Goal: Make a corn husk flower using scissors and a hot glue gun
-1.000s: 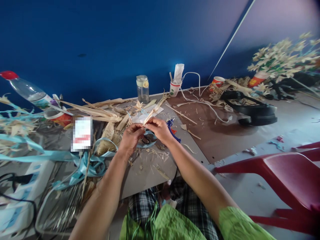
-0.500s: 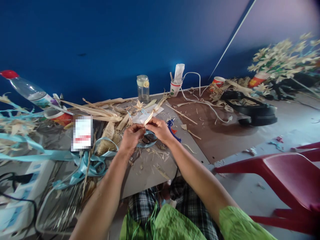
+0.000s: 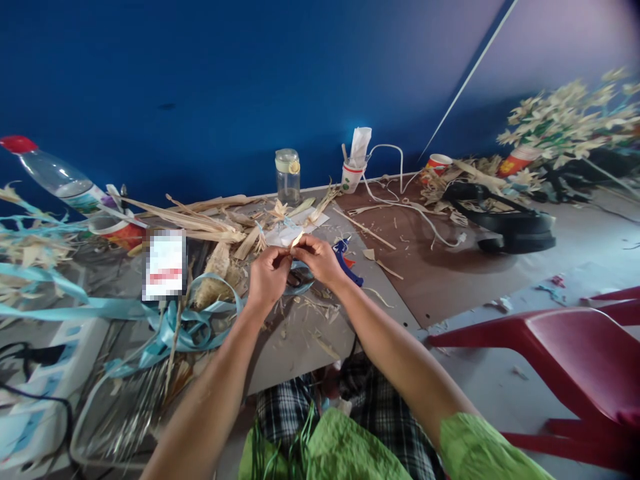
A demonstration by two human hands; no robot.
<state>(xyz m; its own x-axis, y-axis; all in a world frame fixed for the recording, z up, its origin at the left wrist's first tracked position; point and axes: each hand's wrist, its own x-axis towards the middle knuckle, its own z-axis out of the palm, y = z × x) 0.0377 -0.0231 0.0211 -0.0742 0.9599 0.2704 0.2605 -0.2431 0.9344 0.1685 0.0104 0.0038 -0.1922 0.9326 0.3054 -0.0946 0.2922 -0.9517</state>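
Note:
Over the grey board, my left hand point(image 3: 270, 270) and my right hand point(image 3: 317, 257) meet fingertip to fingertip. Between them they pinch a small pale strip of corn husk point(image 3: 297, 240), whose tip sticks up past the fingers; its lower part is hidden. A blue hot glue gun point(image 3: 345, 260) lies just right of my right hand. Beneath the hands, partly covered, are dark-handled scissors point(image 3: 296, 280) and a light blue ribbon loop. Husk flowers point(image 3: 279, 212) and white paper point(image 3: 283, 235) lie just beyond.
Dried husks point(image 3: 210, 223), a phone point(image 3: 164, 265) and blue ribbon point(image 3: 187, 330) crowd the left side, near a tilted plastic bottle point(image 3: 55, 177). A lidded clear bottle point(image 3: 288, 177) and a paper cup point(image 3: 352, 177) stand by the wall. To the right are a black strapped object point(image 3: 515, 230) and a red chair point(image 3: 575, 347).
My left hand has turned and closed in nearer my right hand. Less of the husk strip shows above the fingers now.

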